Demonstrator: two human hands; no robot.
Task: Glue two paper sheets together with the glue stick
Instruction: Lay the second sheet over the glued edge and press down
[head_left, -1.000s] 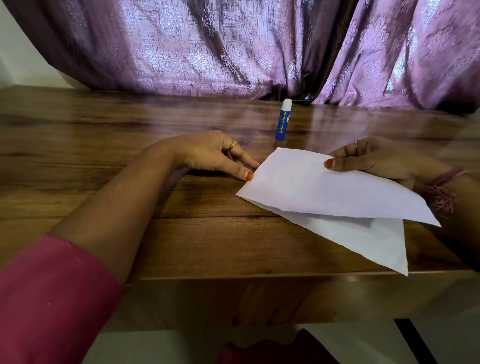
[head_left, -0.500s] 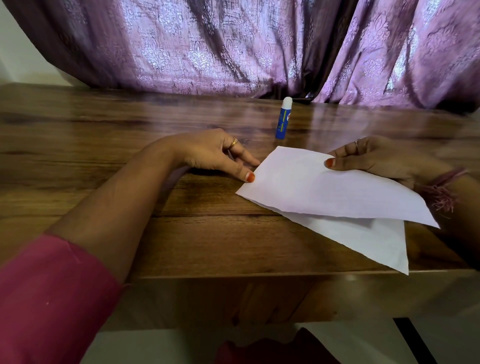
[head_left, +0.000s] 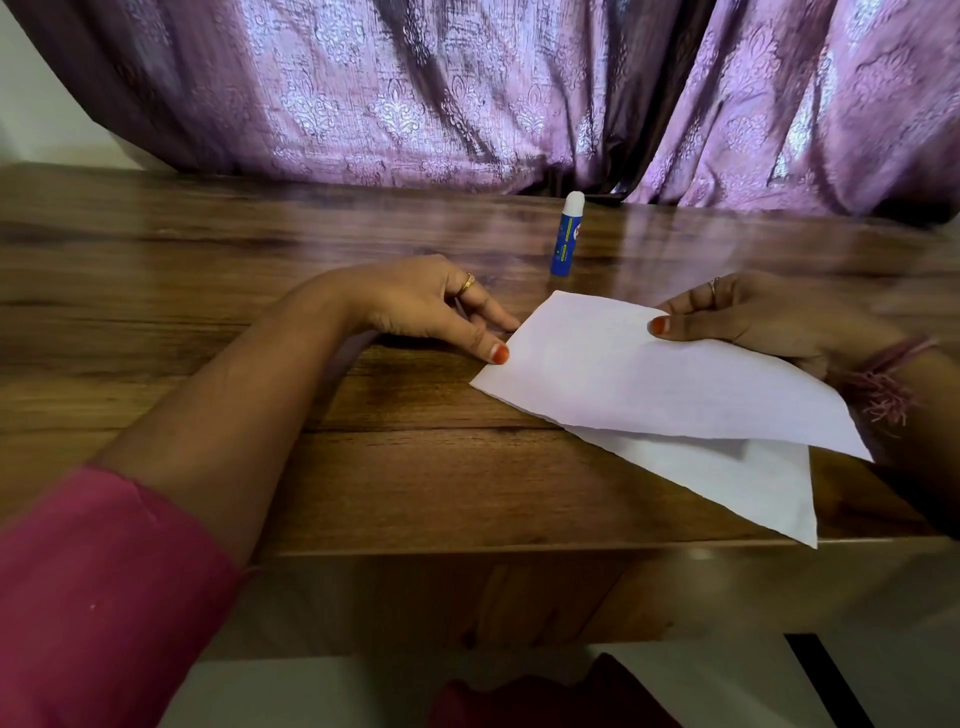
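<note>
The right hand (head_left: 758, 317) is pinching the top sheet (head_left: 649, 374); the left hand (head_left: 431, 306), fingers relaxed, is lying nearer the upright glue stick (head_left: 567, 234) beyond it.

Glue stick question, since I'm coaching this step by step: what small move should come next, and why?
Probably the left hand should reach for the glue stick. It stands upright and capped on the table, untouched. The right hand pinches the top sheet, which lies skewed over the lower sheet, while the left hand's thumb only touches its edge.
</note>
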